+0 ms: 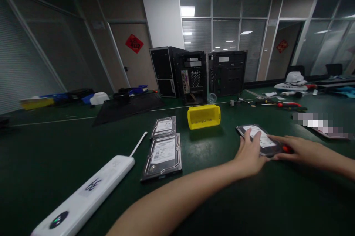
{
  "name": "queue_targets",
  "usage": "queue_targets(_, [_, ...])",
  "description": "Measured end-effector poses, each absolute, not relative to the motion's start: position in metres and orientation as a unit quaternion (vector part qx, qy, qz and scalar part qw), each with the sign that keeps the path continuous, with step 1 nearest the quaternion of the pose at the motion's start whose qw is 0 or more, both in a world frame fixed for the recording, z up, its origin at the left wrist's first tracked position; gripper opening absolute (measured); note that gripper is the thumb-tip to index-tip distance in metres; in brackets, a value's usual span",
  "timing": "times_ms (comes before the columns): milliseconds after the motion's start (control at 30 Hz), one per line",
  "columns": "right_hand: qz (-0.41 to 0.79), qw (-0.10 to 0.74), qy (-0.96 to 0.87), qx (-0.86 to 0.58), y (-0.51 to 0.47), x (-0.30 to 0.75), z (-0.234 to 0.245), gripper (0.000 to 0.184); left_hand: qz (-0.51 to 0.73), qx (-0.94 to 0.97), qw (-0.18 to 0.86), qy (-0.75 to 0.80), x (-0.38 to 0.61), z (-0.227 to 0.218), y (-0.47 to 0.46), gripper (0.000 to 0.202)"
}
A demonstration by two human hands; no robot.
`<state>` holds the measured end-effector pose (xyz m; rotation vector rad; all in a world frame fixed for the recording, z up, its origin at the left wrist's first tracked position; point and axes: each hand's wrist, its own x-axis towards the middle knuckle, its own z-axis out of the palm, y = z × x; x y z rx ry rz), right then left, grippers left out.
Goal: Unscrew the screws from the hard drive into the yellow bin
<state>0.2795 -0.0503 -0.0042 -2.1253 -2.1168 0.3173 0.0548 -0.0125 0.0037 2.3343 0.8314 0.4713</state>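
Observation:
A hard drive (263, 139) with a white label is at the right, slightly tilted above or against the green table. My left hand (249, 154) grips its near left side, thumb and fingers spread over the label and edge. At its right end is my right hand (296, 151), closed around a screwdriver (287, 149) with a red and black handle; most of the tool is hidden by the fingers and drive. Two more hard drives, one nearer (164, 154) and one farther (164, 126), lie label-up left of my hands. Between them and my hands, farther back, is a yellow bin (203, 123) with small screws inside.
A white device marked 39 (91, 188) lies at the left front. Black computer cases (194, 77) stand at the back, beside a dark mat (127, 106). Screwdrivers and pliers (288, 105) lie at the back right, with a blurred flat object (324, 127) nearer.

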Motion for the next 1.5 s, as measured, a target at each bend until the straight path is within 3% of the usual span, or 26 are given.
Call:
queue_targets(300, [0.033,0.032,-0.589,-0.807,-0.023,0.258,-0.007,0.081,0.175,0.909,0.237,0.296,0.114,0.028,0.044,0.08])
queue_targets(467, [0.011,0.056,-0.566,-0.823,-0.011,0.235,-0.005,0.105,0.038,0.945,0.153,0.288,0.017,0.07,0.003,0.067])
queue_targets(667, [0.045,0.057,-0.542,-0.837,0.005,0.257,-0.006,0.115,-0.012,0.858,0.14,0.494,-0.139,0.081,-0.043,0.084])
queue_targets(900, [0.039,0.042,-0.526,-0.848,0.034,0.273,-0.006,0.105,-0.012,0.808,0.068,0.585,-0.165,0.063,-0.061,0.08])
queue_targets(1133, [0.041,0.081,-0.54,-0.837,0.051,0.294,-0.013,0.09,0.009,0.812,0.002,0.584,-0.166,0.05,-0.054,0.057])
queue_targets(1333, [-0.004,0.087,-0.613,-0.786,0.029,0.278,-0.001,0.074,0.015,0.804,0.003,0.594,-0.163,0.048,-0.054,0.058])
queue_targets(1500, [0.063,0.086,-0.686,-0.72,0.013,0.239,0.005,0.055,0.017,0.801,-0.003,0.598,-0.156,0.054,-0.042,0.069])
